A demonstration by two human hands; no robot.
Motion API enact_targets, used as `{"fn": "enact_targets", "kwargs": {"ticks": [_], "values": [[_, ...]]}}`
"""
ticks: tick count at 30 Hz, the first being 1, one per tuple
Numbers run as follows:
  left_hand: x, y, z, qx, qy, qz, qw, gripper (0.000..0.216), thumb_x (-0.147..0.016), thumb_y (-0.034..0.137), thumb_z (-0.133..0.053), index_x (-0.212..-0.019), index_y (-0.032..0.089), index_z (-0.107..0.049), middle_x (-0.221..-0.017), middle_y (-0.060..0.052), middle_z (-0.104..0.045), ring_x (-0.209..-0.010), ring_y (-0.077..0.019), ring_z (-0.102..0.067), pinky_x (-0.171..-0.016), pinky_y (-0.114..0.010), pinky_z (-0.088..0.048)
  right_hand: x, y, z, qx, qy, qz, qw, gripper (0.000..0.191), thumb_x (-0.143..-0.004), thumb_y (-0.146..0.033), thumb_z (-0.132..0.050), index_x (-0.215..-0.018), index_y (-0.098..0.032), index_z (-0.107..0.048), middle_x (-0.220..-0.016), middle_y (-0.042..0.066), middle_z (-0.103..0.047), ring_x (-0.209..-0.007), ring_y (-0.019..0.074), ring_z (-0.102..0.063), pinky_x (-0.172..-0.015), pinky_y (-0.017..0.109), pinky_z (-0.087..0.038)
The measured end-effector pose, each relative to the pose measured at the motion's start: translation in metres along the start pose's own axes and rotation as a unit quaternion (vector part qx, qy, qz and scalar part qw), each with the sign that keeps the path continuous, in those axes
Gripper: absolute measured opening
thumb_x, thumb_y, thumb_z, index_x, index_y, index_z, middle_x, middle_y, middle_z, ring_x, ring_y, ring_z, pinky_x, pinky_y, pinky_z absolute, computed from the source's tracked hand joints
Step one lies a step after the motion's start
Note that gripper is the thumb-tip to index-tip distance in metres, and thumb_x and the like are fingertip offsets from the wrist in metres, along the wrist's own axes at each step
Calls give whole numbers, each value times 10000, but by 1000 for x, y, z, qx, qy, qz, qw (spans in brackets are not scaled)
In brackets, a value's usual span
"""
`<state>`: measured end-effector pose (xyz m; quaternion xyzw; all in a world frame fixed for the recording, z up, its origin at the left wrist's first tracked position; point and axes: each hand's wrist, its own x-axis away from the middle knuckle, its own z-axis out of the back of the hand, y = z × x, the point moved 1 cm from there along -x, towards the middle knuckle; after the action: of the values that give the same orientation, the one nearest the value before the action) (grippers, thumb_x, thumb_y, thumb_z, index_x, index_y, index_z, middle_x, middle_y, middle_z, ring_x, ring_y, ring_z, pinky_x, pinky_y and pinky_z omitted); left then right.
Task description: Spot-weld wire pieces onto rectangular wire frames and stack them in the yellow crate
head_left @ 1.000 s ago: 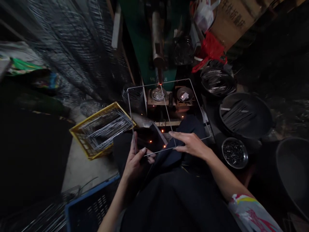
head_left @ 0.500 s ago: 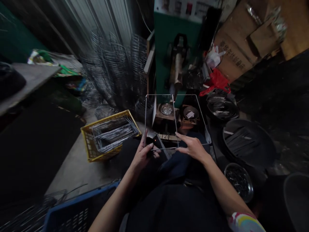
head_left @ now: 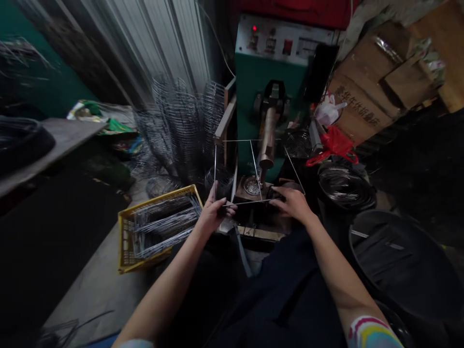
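In the head view a thin rectangular wire frame (head_left: 255, 169) with a crossbar is held up in front of the green machine (head_left: 250, 96). My left hand (head_left: 213, 210) is closed on the frame's lower left corner, thumb over the bottom wire. On the bottom wire, just right of the crossbar, my right hand (head_left: 293, 205) pinches with thumb and forefinger. The machine's metal cylinder arm (head_left: 268, 137) reaches down between the crossbar and the frame's right side. Below it sits a small dish of shiny bits (head_left: 252, 185), partly behind the frame.
A yellow crate (head_left: 125, 241) of wire frames stands at the left, with stacked wire racks (head_left: 184, 125) behind it. Right are a red bag (head_left: 335, 145), a container of wire pieces (head_left: 340, 186), a large dark tub (head_left: 402, 261) and a cardboard box (head_left: 362, 101).
The view has tilted up, showing the machine's control panel. Both hands have carried the wire frame forward, closer to the machine's arm. The right hand has shifted from the crossbar to the bottom wire.
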<state>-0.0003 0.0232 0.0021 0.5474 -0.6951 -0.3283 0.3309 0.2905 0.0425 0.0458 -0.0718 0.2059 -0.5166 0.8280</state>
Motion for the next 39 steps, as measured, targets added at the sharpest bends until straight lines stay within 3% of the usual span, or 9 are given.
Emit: {"fn": "enact_targets", "kwargs": {"ticks": [5,12,24,35,37,39], "values": [[-30,6,-2,12,-1,-22,1000,966,-837,168,-636,-1540,294,14,-696,-20,-710,-544,-183,-676,-486,-236,-501,-33,19,-1,-16,28,2,999,440,-852,-448,-681,-1234,-231,-646,-1170,62,-701,-1064,251,-664,-914,346,-515],[-35,10,-1,2,12,-47,999,973,-848,189,-626,-1536,279,56,-708,-30,-723,-557,-195,-688,-507,-249,-508,-49,23,-5,-24,37,7,999,425,-845,-453,-690,-1208,-236,-656,-1158,60,-705,-1036,242,-671,-915,343,-508],[-34,12,-5,17,11,-61,998,952,-850,211,-624,-1537,302,29,-724,-41,-740,-541,-190,-685,-497,-240,-504,-56,30,-3,-32,63,16,997,437,-806,-454,-729,-1165,-211,-675,-1084,60,-728,-988,230,-686,-865,309,-512],[-46,5,6,42,4,-44,998,951,-850,195,-623,-1537,316,23,-729,-35,-738,-542,-195,-690,-483,-242,-513,-58,28,-4,15,83,34,996,364,-851,-460,-671,-1093,-189,-697,-1034,87,-735,-929,239,-689,-840,336,-507],[-46,5,7,38,-3,-42,998,965,-855,202,-627,-1537,300,48,-738,-42,-742,-550,-199,-695,-490,-250,-524,-55,35,-2,13,122,33,992,391,-841,-474,-672,-1109,-190,-689,-1050,94,-724,-975,242,-666,-898,360,-484],[-47,5,8,36,-11,-45,998,974,-860,205,-626,-1536,289,70,-740,-41,-744,-561,-198,-700,-503,-255,-536,-53,48,2,24,209,-21,977,462,-832,-497,-662,-1172,-184,-661,-1151,125,-681,-1111,274,-600,-981,415,-433]]}}
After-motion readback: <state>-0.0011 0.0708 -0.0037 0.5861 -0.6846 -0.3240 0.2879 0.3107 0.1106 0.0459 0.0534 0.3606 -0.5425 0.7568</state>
